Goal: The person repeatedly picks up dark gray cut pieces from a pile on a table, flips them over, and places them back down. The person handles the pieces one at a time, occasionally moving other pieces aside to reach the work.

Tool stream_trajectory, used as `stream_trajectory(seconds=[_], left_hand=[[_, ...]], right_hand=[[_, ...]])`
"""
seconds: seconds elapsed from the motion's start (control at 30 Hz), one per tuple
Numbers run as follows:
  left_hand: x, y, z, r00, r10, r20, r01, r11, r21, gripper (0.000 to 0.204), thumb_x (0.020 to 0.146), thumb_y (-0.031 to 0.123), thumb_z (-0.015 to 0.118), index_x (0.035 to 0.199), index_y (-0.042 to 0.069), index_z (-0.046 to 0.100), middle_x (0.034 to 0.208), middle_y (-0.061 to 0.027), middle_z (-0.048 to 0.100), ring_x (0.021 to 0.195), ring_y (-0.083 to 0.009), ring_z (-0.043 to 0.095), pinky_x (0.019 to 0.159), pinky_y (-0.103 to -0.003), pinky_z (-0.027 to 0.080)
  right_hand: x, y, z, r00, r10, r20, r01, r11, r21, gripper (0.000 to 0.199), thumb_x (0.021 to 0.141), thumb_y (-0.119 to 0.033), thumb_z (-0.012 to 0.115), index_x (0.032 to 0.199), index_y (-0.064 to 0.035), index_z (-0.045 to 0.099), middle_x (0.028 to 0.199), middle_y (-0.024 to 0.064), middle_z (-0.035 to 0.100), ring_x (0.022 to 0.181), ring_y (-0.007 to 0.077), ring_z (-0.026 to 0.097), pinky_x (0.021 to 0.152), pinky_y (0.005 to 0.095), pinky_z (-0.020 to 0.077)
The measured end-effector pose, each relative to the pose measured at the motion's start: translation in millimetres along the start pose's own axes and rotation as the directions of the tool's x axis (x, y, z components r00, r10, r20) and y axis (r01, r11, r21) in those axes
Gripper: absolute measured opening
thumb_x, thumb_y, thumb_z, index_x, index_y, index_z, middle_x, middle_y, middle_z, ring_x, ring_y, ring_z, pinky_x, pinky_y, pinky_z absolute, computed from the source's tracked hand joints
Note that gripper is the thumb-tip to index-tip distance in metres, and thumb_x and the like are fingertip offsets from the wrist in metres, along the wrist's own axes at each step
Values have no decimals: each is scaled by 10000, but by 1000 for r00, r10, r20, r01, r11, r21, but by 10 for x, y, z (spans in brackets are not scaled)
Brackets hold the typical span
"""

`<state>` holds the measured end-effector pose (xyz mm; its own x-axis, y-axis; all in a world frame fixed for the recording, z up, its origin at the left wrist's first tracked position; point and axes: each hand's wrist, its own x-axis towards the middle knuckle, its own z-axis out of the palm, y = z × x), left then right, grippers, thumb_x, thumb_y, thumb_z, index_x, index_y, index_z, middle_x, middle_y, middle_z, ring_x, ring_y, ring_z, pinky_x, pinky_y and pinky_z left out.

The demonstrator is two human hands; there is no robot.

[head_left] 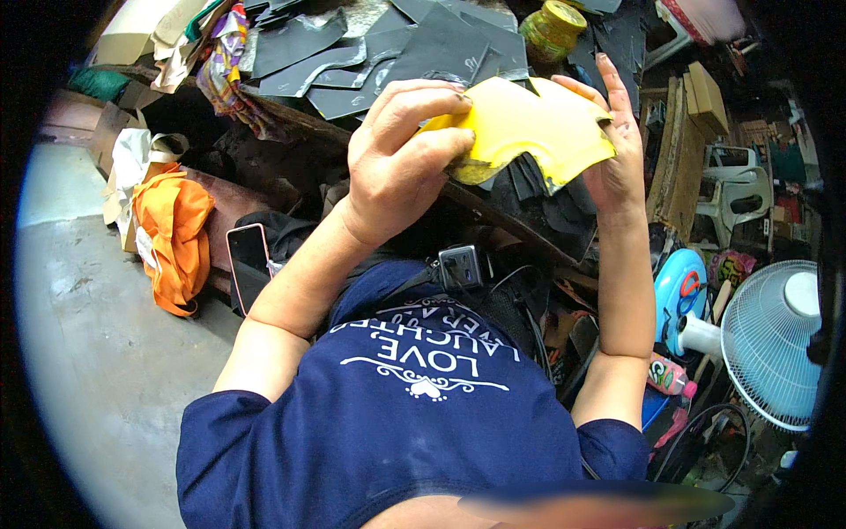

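Yellow sheet material, cut to a curved outline with a notch in its far edge, spans the space between the two hands: this cut piece point(529, 123) is raised above the near edge of the desk point(295, 116). The left hand point(401, 159) is clamped on its left end, thumb and fingers pinching it. The right hand point(621, 145) is at the opposite end, fingers extended upward; its thumb is hidden, so I cannot tell whether it grips or merely steadies the edge.

Beyond the hands, dark grey sheets point(441, 48) overlap across the desk, some with curved edges and pale marks, and a yellow-green jar point(551, 33) stands just past the right fingers. Below the yellow piece, between the hands, are black pieces point(551, 207). Left of the left hand hangs a patterned cloth point(227, 75); well to the right of the right forearm is a fan point(771, 344).

The step in hand appears to be handling the single yellow piece in the air, perhaps turning or inspecting it. Any next move would seem to call for a secure left pinch and light right-hand support, so the thin sheet does not buckle.
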<state>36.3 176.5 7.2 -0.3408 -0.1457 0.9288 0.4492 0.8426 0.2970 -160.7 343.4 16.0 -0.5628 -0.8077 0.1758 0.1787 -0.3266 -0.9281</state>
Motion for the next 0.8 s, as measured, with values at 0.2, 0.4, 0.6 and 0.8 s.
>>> stream_trajectory(seconds=[0.2, 0.4, 0.6, 0.8], left_hand=[[-46, 18, 62, 999, 30, 34, -31, 999, 28, 200, 659, -26, 684, 842, 41, 642, 1016, -135, 645, 936, -323, 654, 789, -387, 561], [-41, 150, 49, 971, -149, 187, 171, 979, -111, 434, 631, -34, 743, 1034, 37, 599, 1028, -150, 640, 848, -301, 647, 736, -352, 548], [-10, 213, -69, 876, -334, 347, 429, 869, -247, 490, 751, 176, 823, 1161, 19, 606, 990, -137, 659, 782, -234, 652, 713, -311, 547], [-72, 141, -191, 848, -271, 455, 337, 939, -69, 222, 779, 51, 733, 978, 50, 637, 823, -100, 633, 727, -288, 641, 629, -356, 534]], right_hand=[[-13, 11, -62, 999, -36, 0, 35, 995, 95, 705, 933, -10, 563, 1520, -54, 175, 1277, 275, 577, 1133, 306, 627, 975, 379, 522], [-70, -118, -204, 993, -119, -13, 118, 991, -63, 701, 928, -126, 629, 1511, -60, 244, 1256, 204, 607, 1097, 222, 638, 936, 336, 529], [-164, -594, -754, 900, -287, -328, 257, 957, -132, 581, 939, -50, 576, 1477, -126, 370, 1315, 106, 569, 1168, 219, 591, 966, 407, 520], [-110, -698, -1383, 737, -356, -575, 166, 919, -357, 598, 930, -22, 602, 1471, -138, 378, 1198, 100, 618, 1020, 204, 635, 840, 392, 554]])
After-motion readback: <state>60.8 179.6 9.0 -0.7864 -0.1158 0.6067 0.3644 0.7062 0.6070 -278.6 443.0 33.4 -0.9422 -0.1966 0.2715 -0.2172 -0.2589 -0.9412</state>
